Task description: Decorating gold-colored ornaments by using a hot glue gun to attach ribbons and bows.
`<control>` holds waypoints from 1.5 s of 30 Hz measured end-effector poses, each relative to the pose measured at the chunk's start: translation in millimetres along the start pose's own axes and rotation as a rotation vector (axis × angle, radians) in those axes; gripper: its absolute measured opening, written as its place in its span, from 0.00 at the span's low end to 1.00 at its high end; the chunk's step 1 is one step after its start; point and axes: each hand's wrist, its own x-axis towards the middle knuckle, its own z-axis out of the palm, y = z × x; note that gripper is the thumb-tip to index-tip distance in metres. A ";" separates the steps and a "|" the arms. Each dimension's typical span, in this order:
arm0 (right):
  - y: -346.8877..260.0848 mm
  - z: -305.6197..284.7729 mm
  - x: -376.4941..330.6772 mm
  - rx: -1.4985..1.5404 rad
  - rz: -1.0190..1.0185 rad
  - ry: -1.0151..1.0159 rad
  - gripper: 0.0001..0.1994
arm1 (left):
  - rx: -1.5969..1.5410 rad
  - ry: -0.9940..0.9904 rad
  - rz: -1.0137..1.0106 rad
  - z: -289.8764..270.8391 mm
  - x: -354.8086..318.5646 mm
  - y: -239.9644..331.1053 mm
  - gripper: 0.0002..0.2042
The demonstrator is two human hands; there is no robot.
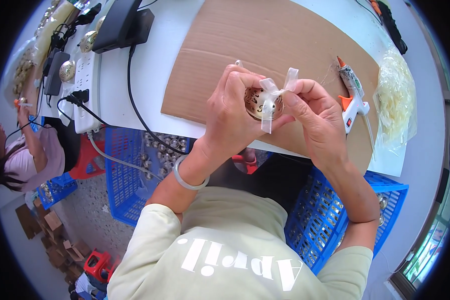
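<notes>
A round gold bauble [253, 105] with dark markings sits in my left hand [227, 112], whose fingers are wrapped around its side. Tied in a bow, a sheer white ribbon [268, 109] lies against the bauble, one tail hanging down its front. My right hand [319, 120] is closed on the bow's right side, thumb and forefinger pinching the ribbon. Both hands are above the near part of a brown cardboard sheet [225, 50]. To the right of my right hand, a white and orange glue gun [354, 102] rests with its nozzle pointing away.
A clear bag of cream-coloured pieces [396, 95] lies at the right. Left are a white power strip [87, 95], black cables and a black box [125, 30]. Blue baskets [122, 175] with baubles stand below the table. Another person [35, 150] sits at far left.
</notes>
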 end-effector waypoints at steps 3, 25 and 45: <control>4.3 0.6 1.4 -0.084 -0.021 -0.026 0.07 | -0.014 -0.013 -0.028 0.8 -0.4 -4.1 0.30; 11.6 -1.6 -5.0 -0.530 -0.346 0.189 0.07 | -0.031 0.025 0.040 7.6 1.0 -9.4 0.32; 6.2 0.7 -2.2 -1.386 -0.902 0.075 0.23 | -0.070 0.005 0.029 5.3 0.5 -14.5 0.34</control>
